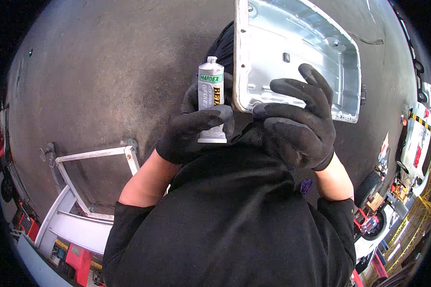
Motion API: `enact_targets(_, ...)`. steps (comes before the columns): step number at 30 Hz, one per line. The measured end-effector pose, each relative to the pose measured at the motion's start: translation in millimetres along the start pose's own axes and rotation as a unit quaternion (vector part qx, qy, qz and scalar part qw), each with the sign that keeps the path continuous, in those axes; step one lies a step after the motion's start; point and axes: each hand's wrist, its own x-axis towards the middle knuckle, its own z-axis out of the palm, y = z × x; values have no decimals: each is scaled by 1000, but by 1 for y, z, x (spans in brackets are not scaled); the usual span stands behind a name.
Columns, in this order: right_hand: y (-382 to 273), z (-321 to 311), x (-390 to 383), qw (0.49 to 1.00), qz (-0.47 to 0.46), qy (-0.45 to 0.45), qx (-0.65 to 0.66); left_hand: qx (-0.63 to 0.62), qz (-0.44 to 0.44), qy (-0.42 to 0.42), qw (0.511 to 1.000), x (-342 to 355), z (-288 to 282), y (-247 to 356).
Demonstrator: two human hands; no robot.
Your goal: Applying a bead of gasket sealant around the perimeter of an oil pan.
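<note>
Upright in my gloved left hand (196, 126) is a silver squeeze tube of gasket sealant (210, 98) with a green band on its label. Its narrow neck points up and its flat crimped end shows below my fingers. A silver metal oil pan (292, 40) lies just beyond my hands to the right, open side up, with bolt holes along its flanged rim. My gloved right hand (299, 122) hovers over the pan's near edge. Its thumb and index finger are pinched together while the other fingers lift apart; whatever sits in the pinch is hidden.
A white metal frame on casters (93, 155) stands on the grey floor (105, 62) at the left. Red equipment (77, 258) is at the lower left. Along the right side are a white car (419, 141), tires and yellow metal framework (424, 205).
</note>
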Motion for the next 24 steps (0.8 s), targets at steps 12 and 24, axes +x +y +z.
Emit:
enact_targets(12,13,-11,7,999,18,-21,20,513,80,83,851,-7,-8,-7)
enact_targets(24,201,-174,-76,850,295,436,-9,118,98,100,983,9,9,-14)
